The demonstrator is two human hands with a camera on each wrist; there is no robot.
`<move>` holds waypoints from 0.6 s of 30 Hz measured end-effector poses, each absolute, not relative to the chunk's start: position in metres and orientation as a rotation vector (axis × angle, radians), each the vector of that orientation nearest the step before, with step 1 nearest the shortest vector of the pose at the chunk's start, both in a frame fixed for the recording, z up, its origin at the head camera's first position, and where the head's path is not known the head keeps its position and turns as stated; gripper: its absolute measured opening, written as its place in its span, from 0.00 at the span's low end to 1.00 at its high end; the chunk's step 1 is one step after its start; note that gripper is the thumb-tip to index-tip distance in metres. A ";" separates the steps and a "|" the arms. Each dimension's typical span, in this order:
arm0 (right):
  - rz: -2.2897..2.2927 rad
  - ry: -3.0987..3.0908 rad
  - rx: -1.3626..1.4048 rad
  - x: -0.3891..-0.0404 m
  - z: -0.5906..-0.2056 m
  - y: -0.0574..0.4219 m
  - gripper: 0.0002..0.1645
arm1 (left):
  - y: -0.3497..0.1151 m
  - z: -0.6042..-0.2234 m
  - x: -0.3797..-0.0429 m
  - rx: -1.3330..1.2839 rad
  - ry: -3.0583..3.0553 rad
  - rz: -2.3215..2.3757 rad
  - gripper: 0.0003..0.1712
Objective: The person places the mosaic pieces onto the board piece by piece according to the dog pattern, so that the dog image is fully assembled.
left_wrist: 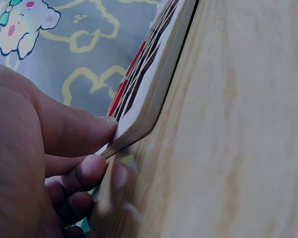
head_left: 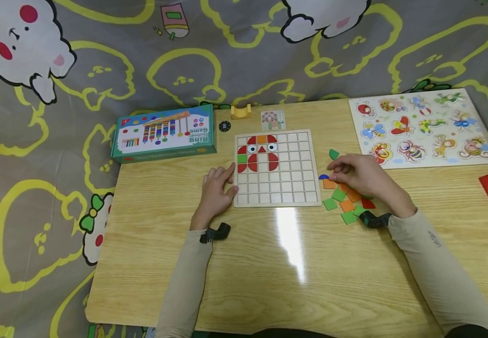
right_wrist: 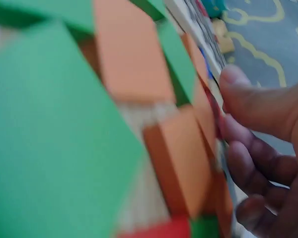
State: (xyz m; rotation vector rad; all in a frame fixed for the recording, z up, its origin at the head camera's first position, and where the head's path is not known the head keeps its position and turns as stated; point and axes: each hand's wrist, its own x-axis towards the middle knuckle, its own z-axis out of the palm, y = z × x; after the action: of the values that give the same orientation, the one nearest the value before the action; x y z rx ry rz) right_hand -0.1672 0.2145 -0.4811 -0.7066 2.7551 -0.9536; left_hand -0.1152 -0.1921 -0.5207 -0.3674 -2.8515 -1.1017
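Note:
A square wooden grid board (head_left: 272, 189) lies on the table, with red, orange and green pieces and two eye pieces (head_left: 272, 147) in its upper left cells. My left hand (head_left: 217, 190) rests at the board's left edge, thumb and forefinger touching it. In the left wrist view, the thumb (left_wrist: 89, 130) meets the board's side near a corner. Right of the board, my right hand (head_left: 364, 176) is over loose flat pieces. Its thumb and forefinger pinch a small red piece (right_wrist: 217, 116), mostly hidden. Beside the fingertips are a blue piece (head_left: 323, 177) and an orange square (head_left: 329, 184).
Green squares (head_left: 330, 203) and a red piece (head_left: 368, 203) lie under the right wrist. A green piece (head_left: 334, 154) sits above them. Behind the board are a picture card (head_left: 273, 120), black disc (head_left: 224, 126) and yellow block (head_left: 241, 111). A game box (head_left: 163, 134) and insect puzzle (head_left: 425, 126) flank it.

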 end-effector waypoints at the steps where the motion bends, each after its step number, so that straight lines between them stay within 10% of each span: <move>1: -0.955 2.759 -0.695 -0.167 -0.481 0.216 0.09 | -0.193 -0.521 -0.115 -0.371 -2.851 -1.098 0.38; 18: -0.841 2.759 -0.679 -0.162 -0.471 0.216 0.12 | -0.191 -0.519 -0.115 -0.379 -2.842 -1.105 0.38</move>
State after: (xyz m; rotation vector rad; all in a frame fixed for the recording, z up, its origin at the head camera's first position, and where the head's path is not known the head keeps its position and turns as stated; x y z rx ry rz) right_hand -0.1625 0.2157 -0.4713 -0.6794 2.7585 -0.8405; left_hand -0.1153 -0.1913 -0.5192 -0.3787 -2.8420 -1.1054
